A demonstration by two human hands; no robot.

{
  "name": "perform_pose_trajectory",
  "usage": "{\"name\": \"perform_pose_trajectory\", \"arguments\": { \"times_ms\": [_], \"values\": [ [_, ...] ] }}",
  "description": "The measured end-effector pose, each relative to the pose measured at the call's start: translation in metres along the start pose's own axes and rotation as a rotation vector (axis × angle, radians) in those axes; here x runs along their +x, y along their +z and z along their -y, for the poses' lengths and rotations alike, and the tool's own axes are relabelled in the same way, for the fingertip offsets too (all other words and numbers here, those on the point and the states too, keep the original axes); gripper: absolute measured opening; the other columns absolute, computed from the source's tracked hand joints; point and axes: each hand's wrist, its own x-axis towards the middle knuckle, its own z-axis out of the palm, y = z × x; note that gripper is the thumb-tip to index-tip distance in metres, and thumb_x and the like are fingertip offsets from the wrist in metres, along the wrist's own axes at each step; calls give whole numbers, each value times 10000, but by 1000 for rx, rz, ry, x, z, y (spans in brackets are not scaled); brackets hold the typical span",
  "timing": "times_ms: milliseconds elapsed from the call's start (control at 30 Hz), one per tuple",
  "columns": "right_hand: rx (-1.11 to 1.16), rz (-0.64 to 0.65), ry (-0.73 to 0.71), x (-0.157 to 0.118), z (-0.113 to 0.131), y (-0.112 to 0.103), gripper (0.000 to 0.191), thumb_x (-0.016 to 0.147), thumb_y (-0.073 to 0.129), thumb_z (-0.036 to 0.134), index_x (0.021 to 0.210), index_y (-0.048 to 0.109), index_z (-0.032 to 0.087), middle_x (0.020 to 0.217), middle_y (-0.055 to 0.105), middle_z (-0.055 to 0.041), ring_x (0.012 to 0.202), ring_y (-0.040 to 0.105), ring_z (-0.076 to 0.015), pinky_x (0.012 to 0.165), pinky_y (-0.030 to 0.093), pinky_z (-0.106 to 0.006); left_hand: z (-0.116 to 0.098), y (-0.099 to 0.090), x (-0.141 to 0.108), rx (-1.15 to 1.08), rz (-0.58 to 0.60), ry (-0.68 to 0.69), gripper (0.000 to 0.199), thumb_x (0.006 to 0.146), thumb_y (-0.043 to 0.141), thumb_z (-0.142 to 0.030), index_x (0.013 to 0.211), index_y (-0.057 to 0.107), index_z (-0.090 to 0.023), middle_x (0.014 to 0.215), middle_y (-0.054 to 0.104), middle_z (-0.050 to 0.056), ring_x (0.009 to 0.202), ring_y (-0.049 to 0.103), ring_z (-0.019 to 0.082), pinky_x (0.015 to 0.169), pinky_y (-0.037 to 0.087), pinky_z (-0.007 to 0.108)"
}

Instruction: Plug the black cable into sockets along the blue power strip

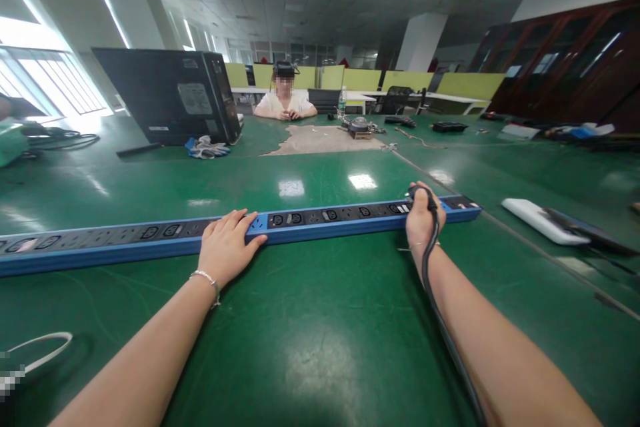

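The right hand's (424, 217) fingers are curled round a black plug (419, 195), its cable (431, 280) trailing down along the forearm, just above the right part of one long blue power strip (310, 232). The left hand's (227, 247) fingers lie slightly spread on the strip's top, holding nothing. Beyond, on the green tabletop (240, 180), are one black computer case (170, 97), one bottle (343, 101) and one seated person (285, 103).

Left hand (227, 247) lies palm down; right hand's (424, 217) fingers curl closed.
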Motion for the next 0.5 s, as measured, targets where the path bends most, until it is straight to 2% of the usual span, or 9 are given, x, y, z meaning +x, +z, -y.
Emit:
{"name": "perform_pose_trajectory", "arguments": {
  "times_ms": [100,233,367,500],
  "values": [
    [104,-61,84,18,-27,-17,421,831,440,473,996,664,157,1000,685,-84,955,618,-202,913,438,-372,1,0,0,13,2,0,530,851,387,-526,1275,497,-229,1348,500,76,1249,426,253,1013,302,427],
    [85,-24,210,30,-55,-33,448,792,489,511,999,680,164,984,695,-80,949,624,-219,902,455,-372,1,1,0,21,-1,9,535,853,386,-531,1279,495,-226,1348,500,77,1246,430,254,1015,302,425],
    [-41,93,214,34,-65,-36,431,796,483,508,1037,677,208,1027,689,-54,983,613,-224,930,433,-386,1,0,0,22,0,11,535,856,383,-529,1285,488,-227,1356,493,75,1254,422,253,1014,306,427],
    [-192,153,207,43,-67,-37,412,802,467,486,1044,678,228,1026,689,-52,1003,603,-233,937,420,-393,1,0,0,26,3,12,539,858,376,-530,1285,488,-221,1352,497,78,1251,426,252,1012,309,429]
  ]
}}
